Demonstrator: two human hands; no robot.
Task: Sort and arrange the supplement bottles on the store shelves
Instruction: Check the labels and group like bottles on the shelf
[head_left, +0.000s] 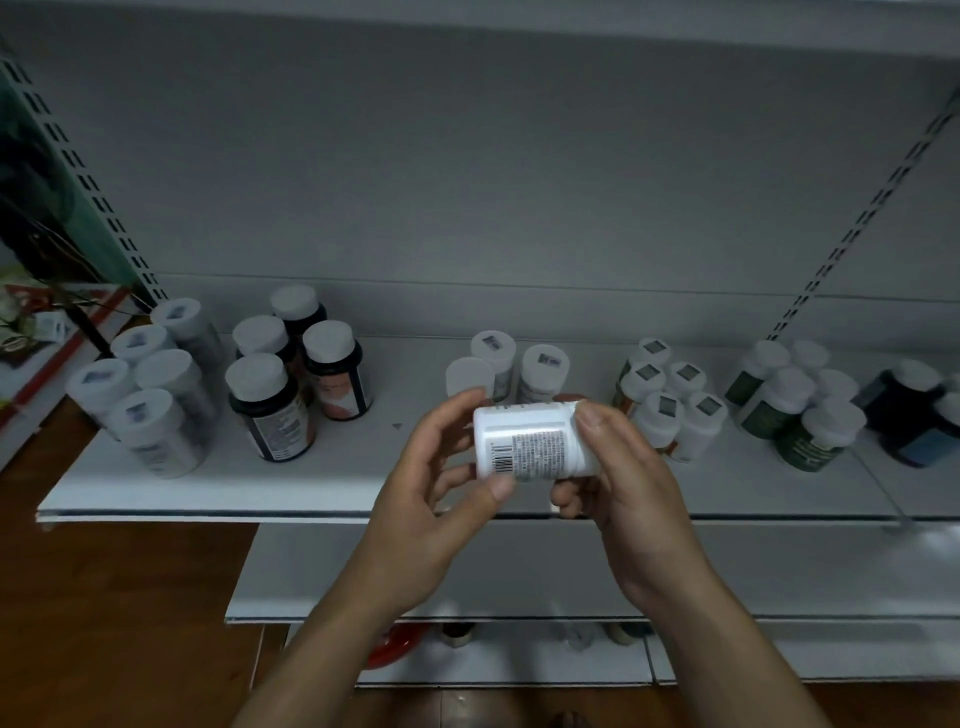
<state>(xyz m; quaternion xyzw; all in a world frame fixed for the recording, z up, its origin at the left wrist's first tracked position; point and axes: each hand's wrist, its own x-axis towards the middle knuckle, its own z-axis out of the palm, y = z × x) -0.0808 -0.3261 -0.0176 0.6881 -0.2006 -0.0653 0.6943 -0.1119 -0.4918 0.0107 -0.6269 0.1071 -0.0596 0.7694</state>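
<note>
White bottle (535, 441) sideways btwn L hand (431, 504) & R hand (628, 488), grips pinching it.

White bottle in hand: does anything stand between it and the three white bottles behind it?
Nothing visible does. The bottle, held sideways by the left hand and right hand, hangs just in front of the three white bottles; the hands hide the shelf beneath.

Grey back panel (467, 182), slotted uprights (865, 218), brown wooden floor (130, 597).
</note>
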